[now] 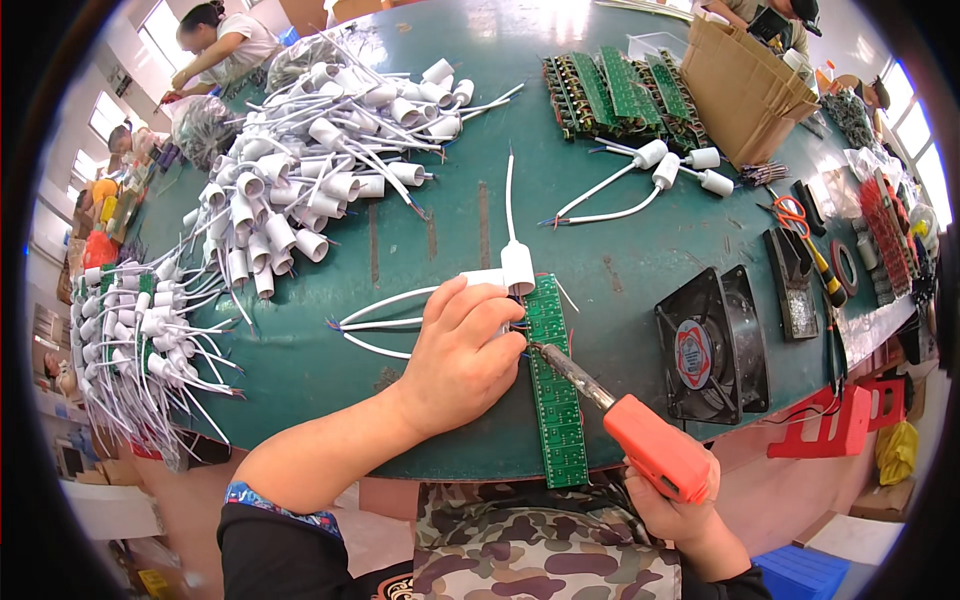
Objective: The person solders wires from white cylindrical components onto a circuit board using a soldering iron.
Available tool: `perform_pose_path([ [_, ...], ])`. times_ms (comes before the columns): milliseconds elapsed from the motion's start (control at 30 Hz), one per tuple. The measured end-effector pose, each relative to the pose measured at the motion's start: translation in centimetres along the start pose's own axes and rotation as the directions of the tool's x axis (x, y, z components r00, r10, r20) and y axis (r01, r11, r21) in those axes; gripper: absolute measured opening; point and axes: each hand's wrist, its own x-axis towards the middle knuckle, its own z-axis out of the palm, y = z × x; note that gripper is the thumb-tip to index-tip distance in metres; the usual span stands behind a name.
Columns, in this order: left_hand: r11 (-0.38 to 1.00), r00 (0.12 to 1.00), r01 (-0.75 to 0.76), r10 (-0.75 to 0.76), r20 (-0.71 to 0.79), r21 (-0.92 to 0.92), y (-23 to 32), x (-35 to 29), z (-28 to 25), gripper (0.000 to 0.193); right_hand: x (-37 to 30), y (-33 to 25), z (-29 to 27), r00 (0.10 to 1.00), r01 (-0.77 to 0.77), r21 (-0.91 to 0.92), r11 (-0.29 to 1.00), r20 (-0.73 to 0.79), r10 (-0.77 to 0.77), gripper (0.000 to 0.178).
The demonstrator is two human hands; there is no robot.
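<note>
The fingers (482, 318) of a worker's left hand (455, 350) are drawn together over the left edge of a green circuit board (560, 410); what they pinch is hidden. The right hand (665, 500) grips an orange-handled soldering iron (655, 445), its tip at the board beside the left fingers; contact cannot be told. The board lies near the middle of the counter's near edge, its lower end reaching that edge. One white socket (517, 268) stands at its far end, and white leads (385, 322) run out leftward.

To the right, the iron slants through a gap between board and black fan (690, 350). Green surface opens beyond the fan and leftward past the leads, giving the left forearm space to swing. A heap of sockets (310, 180) covers the far left; a wired bundle (150, 340) crowds the left edge. A tray (790, 285), scissors (790, 213) and a screwdriver (826, 272) line the right edge.

Stacked boards (620, 95) and a carton (745, 90) occupy the green, scuffed counter's (590, 390) far right. Around it are co-workers (230, 45), bright windows (160, 40) and a red stool (825, 430).
</note>
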Motion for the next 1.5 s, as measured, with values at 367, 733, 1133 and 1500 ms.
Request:
perform_pose_path([
  [367, 1.0, 1.0, 0.003, -0.003, -0.017, -0.006, 0.0, -0.1, 0.0, 0.024, -1.4, -0.9, -1.3, 0.997, -0.05, -0.099, 0.994, 0.057, 0.056, 0.054],
  [733, 1.0, 1.0, -0.001, 0.001, -0.005, -0.011, 0.0, 0.0, 0.0, 0.023, -1.4, -0.8, -1.2, 0.993, -0.112, -0.012, 0.994, 0.021, 0.112, 0.049],
  [1133, 0.998, 0.999, -0.023, 0.025, 0.039, -0.061, -0.2, 0.0, -0.6, 0.026, -1.1, -0.5, -1.4, 0.999, -0.026, 0.001, 1.0, -0.035, 0.026, 0.053],
  [1500, 0.993, 0.997, -0.071, 0.07, -0.014, -0.094, 0.0, 0.6, -0.1, 0.028, -0.9, -0.5, -1.4, 0.998, -0.065, 0.004, 0.998, -0.022, 0.065, 0.056],
])
